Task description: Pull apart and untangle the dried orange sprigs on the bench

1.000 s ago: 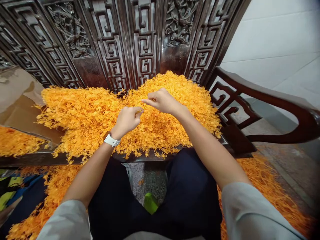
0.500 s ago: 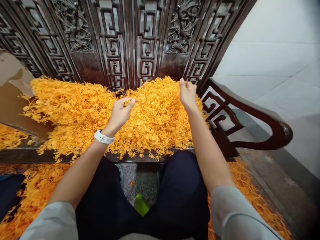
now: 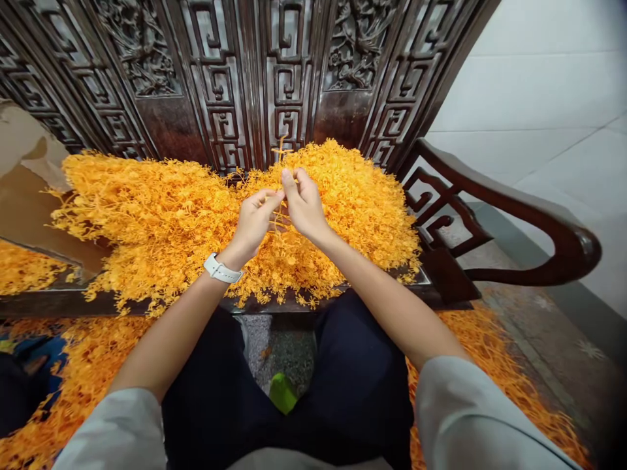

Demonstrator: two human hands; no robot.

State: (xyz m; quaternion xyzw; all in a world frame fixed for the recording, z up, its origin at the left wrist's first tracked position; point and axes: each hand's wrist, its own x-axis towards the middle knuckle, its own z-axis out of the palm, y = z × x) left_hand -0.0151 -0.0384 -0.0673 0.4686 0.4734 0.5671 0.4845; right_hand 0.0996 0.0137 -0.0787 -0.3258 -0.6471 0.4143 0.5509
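My left hand, with a white watch on its wrist, is closed in a pinch over the heap of orange plastic sprigs. Close beside it, fingertips nearly touching, my right hand is closed too. A thin orange sprig with short side arms stands up just above the fingertips, and stem strands show below them. Fingers partly hide where each hand grips it. Both hands are above the part of the heap nearest my knees.
The heap lies on a dark wooden bench with a carved back and a curved armrest on the right. A torn cardboard piece leans at left. More orange strands cover the floor around my legs. A green object lies between my knees.
My right hand has moved left from the heap's right side to meet my left hand, which shifted slightly right. An orange sprig now shows upright at the fingertips.
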